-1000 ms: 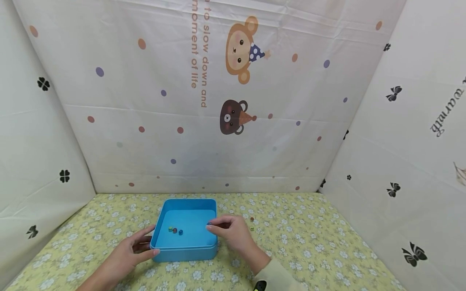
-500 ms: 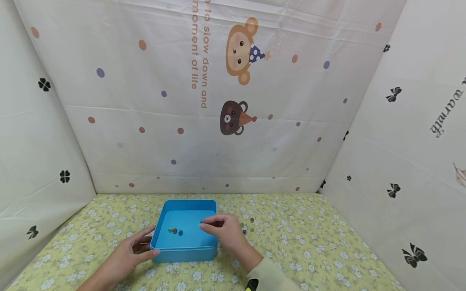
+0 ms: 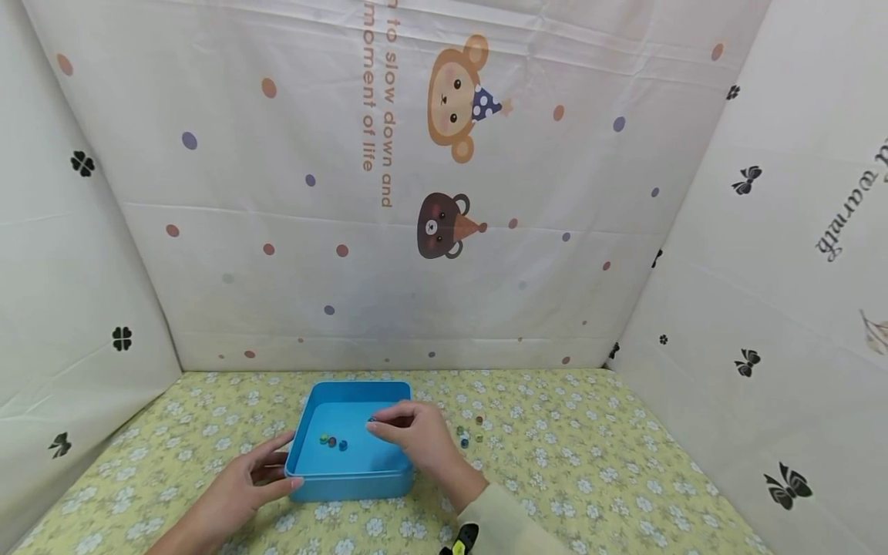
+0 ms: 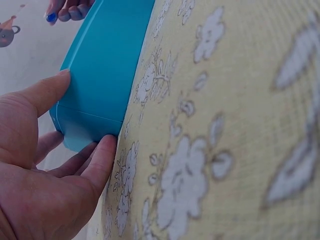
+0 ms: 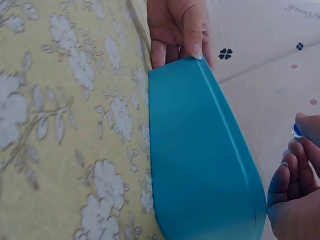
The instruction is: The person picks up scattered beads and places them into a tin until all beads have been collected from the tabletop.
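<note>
A square blue plastic box (image 3: 350,487) stands on the tablecloth with its top uncovered. My left hand (image 3: 239,479) grips its near left corner, thumb at the front and fingers around the left side. Between thumb and fingertips, my right hand (image 3: 422,441) pinches a blue marble (image 5: 297,131) above the box's right half. That marble also shows in the left wrist view. Three marbles lie close together on the box floor: a yellow-green marble (image 3: 324,438), a reddish-brown marble (image 3: 332,442) and a blue one.
Several loose marbles lie on the cloth right of the box, among them a blue marble (image 3: 465,443) and a brown marble (image 3: 479,420). A flowered yellow cloth (image 3: 590,462) covers the table. Printed white sheets (image 3: 388,293) hang behind and at both sides.
My right hand has moved left with the pinched marble, farther in over the box. Loose marbles that it hid now show on the cloth. My left hand has stayed at the corner.
</note>
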`<state>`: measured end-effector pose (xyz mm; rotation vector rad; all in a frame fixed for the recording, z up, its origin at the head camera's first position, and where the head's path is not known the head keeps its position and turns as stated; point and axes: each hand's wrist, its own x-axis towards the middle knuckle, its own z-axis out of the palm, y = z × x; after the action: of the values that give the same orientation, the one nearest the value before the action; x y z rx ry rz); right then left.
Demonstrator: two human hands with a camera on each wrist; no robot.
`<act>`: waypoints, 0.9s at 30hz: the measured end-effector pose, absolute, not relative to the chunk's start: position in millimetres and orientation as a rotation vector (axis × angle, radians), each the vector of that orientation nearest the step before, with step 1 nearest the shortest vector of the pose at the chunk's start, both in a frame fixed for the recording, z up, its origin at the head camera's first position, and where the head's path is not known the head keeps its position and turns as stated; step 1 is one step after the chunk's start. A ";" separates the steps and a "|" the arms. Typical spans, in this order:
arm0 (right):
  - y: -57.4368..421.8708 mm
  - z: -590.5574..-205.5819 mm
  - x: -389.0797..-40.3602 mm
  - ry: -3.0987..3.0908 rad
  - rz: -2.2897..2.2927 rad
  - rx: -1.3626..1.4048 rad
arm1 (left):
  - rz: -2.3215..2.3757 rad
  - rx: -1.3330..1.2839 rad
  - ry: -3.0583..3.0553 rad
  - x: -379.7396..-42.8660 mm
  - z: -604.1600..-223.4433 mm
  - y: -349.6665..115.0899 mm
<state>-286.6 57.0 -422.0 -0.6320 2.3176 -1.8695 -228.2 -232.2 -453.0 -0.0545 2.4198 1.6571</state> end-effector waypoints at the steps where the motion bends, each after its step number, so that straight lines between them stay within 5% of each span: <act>1: 55.7 -421.6 -287.1 2.321 -1.864 -0.639 | 1.653 -0.055 2.424 -228.2 -453.2 -232.3; 27: 27.3 -414.7 -292.2 2.370 -1.772 -0.531 | 1.682 -0.058 2.410 -228.2 -457.0 -234.2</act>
<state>-292.2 27.3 -414.7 -0.5311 2.3696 -1.7724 -228.2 -234.2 -457.0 -0.0582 2.4102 1.6818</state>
